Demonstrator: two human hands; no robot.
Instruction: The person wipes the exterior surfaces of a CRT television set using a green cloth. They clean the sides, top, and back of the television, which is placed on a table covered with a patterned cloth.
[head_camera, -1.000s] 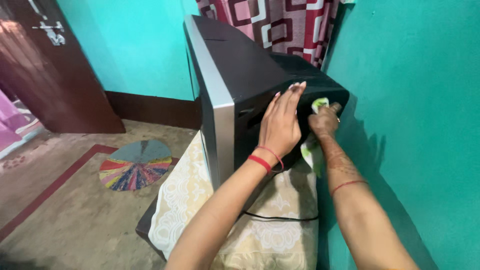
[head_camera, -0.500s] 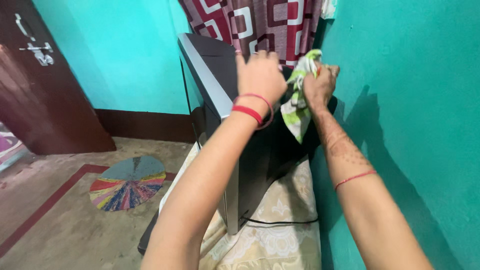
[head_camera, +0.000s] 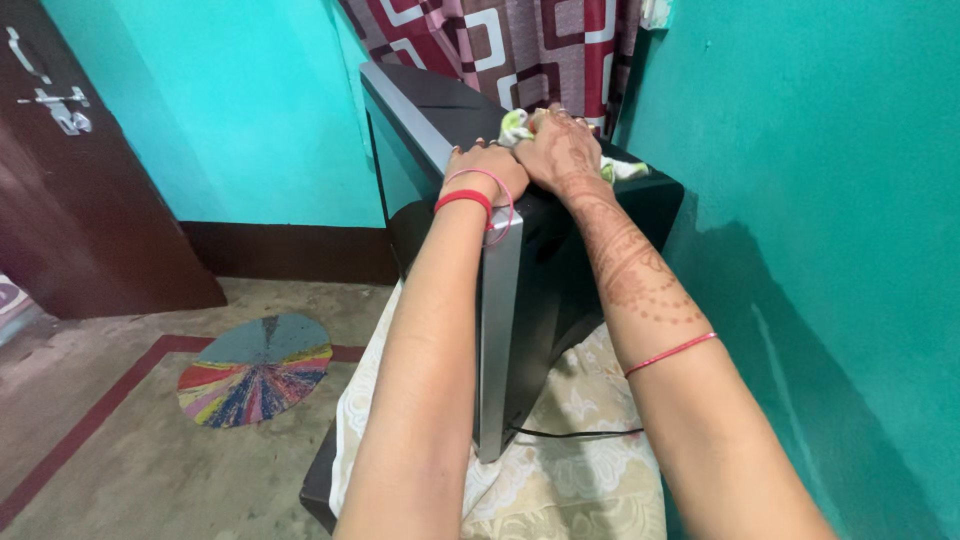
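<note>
- The left hand (head_camera: 487, 170) rests on the top front edge of the television (head_camera: 520, 260), at the corner where the silver bezel meets the dark casing; its fingers are curled together over the edge, gripping the set.
- Red and pink thread bangles (head_camera: 470, 198) circle the left wrist.
- The right hand (head_camera: 558, 150) lies just beside the left, palm down on the top of the television, pressing a green-and-white cloth (head_camera: 517, 126) against the casing. Its fingers are closed over the cloth, which is bunched under the palm.
- A corner of the cloth shows on the far side of the right hand, lying flat on the black top.
- Reddish-brown henna patterns (head_camera: 625, 265) cover the back of the right hand and forearm, and a thin red thread (head_camera: 670, 353) rings the arm lower down.
- The television is a bulky old-style set, seen from its side, standing on a low worktop covered with a cream lace cloth (head_camera: 560, 470); a black cable (head_camera: 575, 433) runs across the lace behind the set.
- The set stands near a teal wall (head_camera: 820, 200) on the right; a maroon, pink and white patterned curtain (head_camera: 500, 45) hangs behind it.
- On the floor to the left lies a round multicoloured mat (head_camera: 255, 370), well apart from the worktop, and a dark wooden door (head_camera: 80, 180) stands at the far left.
</note>
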